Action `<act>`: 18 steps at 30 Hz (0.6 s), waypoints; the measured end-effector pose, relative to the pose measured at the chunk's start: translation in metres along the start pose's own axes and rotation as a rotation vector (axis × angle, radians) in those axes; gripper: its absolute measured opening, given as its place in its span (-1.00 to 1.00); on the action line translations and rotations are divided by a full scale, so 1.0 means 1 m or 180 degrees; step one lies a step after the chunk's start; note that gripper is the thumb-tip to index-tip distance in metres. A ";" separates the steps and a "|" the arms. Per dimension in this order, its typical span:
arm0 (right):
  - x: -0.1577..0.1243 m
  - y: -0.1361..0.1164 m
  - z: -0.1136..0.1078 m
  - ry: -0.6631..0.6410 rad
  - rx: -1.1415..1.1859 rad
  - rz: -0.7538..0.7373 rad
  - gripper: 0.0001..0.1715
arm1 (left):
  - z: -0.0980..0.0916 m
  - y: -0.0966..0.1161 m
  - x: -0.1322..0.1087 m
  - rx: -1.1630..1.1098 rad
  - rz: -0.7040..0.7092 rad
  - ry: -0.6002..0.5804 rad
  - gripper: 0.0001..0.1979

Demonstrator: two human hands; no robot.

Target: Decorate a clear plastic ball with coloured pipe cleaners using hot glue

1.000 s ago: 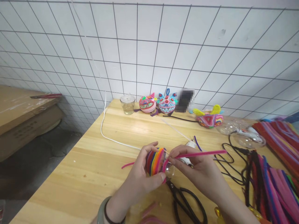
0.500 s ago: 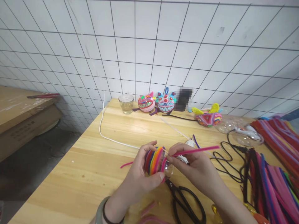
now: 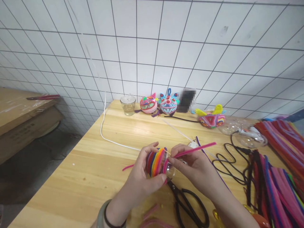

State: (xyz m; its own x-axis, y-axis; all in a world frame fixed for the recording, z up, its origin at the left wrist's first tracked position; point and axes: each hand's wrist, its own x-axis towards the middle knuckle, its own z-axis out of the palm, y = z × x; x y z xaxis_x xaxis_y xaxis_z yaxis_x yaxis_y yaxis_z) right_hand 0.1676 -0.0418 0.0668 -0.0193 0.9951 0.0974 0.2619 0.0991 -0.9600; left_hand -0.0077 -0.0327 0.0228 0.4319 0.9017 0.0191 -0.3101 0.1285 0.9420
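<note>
My left hand (image 3: 146, 172) is wrapped round a clear plastic ball (image 3: 170, 171) whose left part is covered with rainbow-coloured pipe cleaners (image 3: 155, 164). Between the thumb and fingers of my right hand (image 3: 187, 160) is a pink pipe cleaner (image 3: 201, 148); its free end points up to the right. The pinch sits at the ball's upper right edge, where a pink strand runs over the clear surface. Just below the ball lie black-handled scissors (image 3: 187, 205), their blades partly hidden. Pink pipe cleaner scraps (image 3: 154, 221) rest left of the scissors.
Decorated balls (image 3: 168, 104) line the wall beside a lidded glass cup (image 3: 128, 106). Clear plastic shells (image 3: 251, 139), a black cord (image 3: 229, 161) and bundles of pipe cleaners (image 3: 277, 186) lie at the right. A white cable (image 3: 118, 144) crosses the table's left part.
My right hand has shifted slightly, and the free end of the pink pipe cleaner has moved left and up. My left hand keeps its hold on the ball.
</note>
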 end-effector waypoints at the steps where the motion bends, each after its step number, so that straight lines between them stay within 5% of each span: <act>1: 0.000 0.000 0.000 -0.0006 0.0042 0.0004 -0.85 | 0.000 0.000 0.000 0.0010 0.0001 -0.0004 -0.51; 18: 0.002 0.003 0.001 -0.0092 0.0432 0.0192 -0.77 | 0.002 0.000 0.001 -0.0102 0.0005 0.0124 -0.52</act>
State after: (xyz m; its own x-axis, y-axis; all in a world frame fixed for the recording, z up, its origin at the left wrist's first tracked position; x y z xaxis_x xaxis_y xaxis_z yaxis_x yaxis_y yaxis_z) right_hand 0.1673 -0.0397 0.0639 -0.0358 0.9988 0.0328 0.1306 0.0372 -0.9907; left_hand -0.0060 -0.0327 0.0229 0.3984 0.9172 0.0071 -0.3379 0.1396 0.9308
